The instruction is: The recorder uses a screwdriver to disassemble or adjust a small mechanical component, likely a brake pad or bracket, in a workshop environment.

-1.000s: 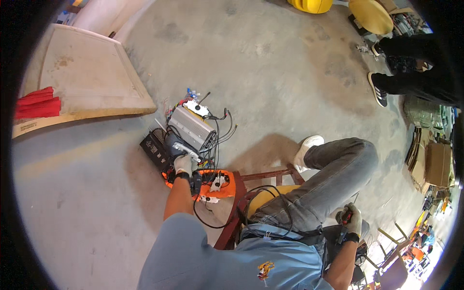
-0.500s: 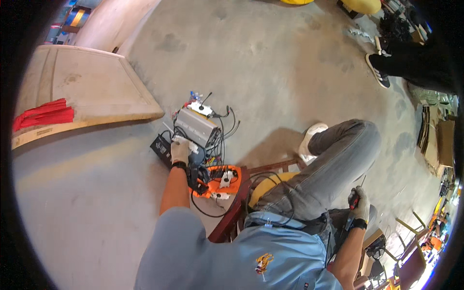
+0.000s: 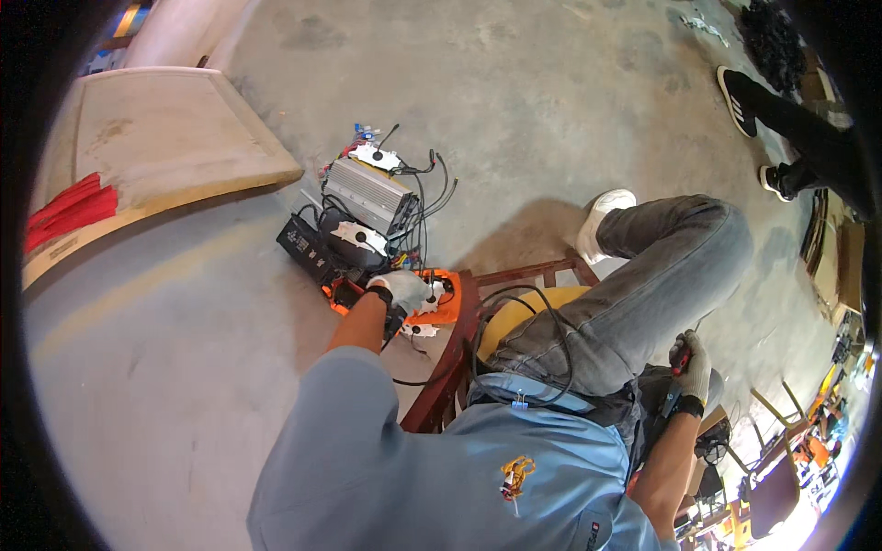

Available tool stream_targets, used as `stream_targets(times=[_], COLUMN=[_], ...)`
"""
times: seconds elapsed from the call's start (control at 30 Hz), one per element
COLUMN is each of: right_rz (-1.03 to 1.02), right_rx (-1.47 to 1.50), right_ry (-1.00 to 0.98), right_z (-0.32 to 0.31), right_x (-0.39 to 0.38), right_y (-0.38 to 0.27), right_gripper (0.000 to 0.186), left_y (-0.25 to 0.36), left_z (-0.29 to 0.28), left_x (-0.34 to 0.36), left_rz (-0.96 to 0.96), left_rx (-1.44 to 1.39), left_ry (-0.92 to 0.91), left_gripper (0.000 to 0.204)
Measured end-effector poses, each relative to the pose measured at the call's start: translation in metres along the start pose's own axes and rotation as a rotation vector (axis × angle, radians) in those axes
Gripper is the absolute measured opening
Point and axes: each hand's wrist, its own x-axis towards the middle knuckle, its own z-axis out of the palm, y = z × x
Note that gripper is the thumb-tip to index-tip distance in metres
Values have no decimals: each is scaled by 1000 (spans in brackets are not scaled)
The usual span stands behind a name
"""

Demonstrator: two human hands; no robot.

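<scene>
My left hand [image 3: 402, 288], in a white glove, is over an orange plastic part [image 3: 448, 310] beside my chair. White bracket-like pieces [image 3: 432, 296] lie on that part next to the fingertips; whether the fingers grip one is too small to make out. Just beyond the hand are a silver finned metal box [image 3: 372, 196] with black cables, a black box [image 3: 306, 246], and a dark rounded part with a white plate [image 3: 362, 237]. Over my right thigh, my gloved right hand [image 3: 695, 367] is closed around a red-and-black screwdriver [image 3: 680, 356], its thin shaft pointing away.
A black cable [image 3: 562, 342] loops across my lap and the red-brown wooden chair [image 3: 445, 381]. At left stands a pale wooden panel [image 3: 175, 138] with red cloth [image 3: 73, 213] on it. Another person's shoes [image 3: 738, 103] are at the far right, near flattened cardboard [image 3: 831, 257].
My left hand has moved nearer and to the right, from the white-plated dark part to the orange part. The right hand still holds the screwdriver. A second shoe of the other person now shows.
</scene>
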Motion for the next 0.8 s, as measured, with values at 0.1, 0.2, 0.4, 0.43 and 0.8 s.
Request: stream_targets(times=[0.1,0.2,0.4,0.43,0.8], right_rz=[-10,-90,-115,-75,-279], right_rx=[2,-202,-497,-330,167], right_ry=[162,216,224,125,-48], right_z=[13,32,59,58,56], right_x=[-16,-44,-72,-70,-41], right_y=[4,-2,-23,-27,-17], right_gripper=[19,20,19,19,16], left_y=[13,10,-53,-57,9], left_z=[20,41,55,53,-59], left_x=[20,56,132,145,102], left_rz=[243,120,508,444,466], left_rx=[657,710,1315,1297,1346], left_ry=[120,135,260,227,305], left_gripper=[34,52,70,65,33])
